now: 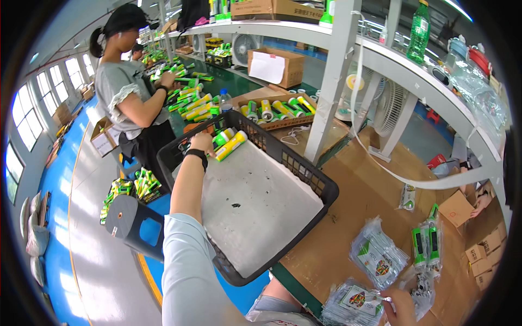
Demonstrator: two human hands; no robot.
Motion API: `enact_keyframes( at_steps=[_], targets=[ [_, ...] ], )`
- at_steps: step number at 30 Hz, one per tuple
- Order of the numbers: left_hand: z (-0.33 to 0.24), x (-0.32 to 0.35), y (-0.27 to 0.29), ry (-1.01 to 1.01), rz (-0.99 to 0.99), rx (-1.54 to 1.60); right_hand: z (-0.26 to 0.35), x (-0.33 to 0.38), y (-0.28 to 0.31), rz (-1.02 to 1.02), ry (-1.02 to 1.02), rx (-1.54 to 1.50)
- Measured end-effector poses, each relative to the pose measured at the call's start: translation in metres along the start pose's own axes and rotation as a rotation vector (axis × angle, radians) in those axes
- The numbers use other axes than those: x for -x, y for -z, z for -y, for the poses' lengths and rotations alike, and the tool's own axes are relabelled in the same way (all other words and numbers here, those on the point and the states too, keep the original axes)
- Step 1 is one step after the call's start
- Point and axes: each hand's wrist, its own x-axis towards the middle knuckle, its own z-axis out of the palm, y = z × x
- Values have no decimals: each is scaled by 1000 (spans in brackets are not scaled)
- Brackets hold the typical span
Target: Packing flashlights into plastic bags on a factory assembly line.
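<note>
L hand point(202, 142) was at the green-yellow tubes point(231, 145), far end of blk. basket point(329, 188); grasp indeterminate, fingers partly hidden. R hand point(401, 307) pinched clear bag point(359, 300) edge, prob. for separation. Grey liner point(255, 212) presumably cushioned tubes.

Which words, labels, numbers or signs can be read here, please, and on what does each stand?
I won't copy wording out, but print shows on:
Cardboard box on the shelf: dark characters.
Clear packets by the right hand: lettered cards.
Small brown boxes, far right: too small to read.
</note>
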Motion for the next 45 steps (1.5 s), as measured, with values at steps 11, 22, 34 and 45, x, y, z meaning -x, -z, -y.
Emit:
enact_keyframes(
  at_steps=[11,22,34,45],
  targets=[
    [-8,-56,-64,56,119,194,39,-30,32,-205,-279,67],
    [-38,-69,-85,-61,-21,324,46,-44,9,-254,-196,38],
    [-66,14,-38,-155,193,513,59,-11,14,-359,-32,-26],
    [-145,201,144,-941,141,565,50,37,33,-565,162,-27]
  ],
)
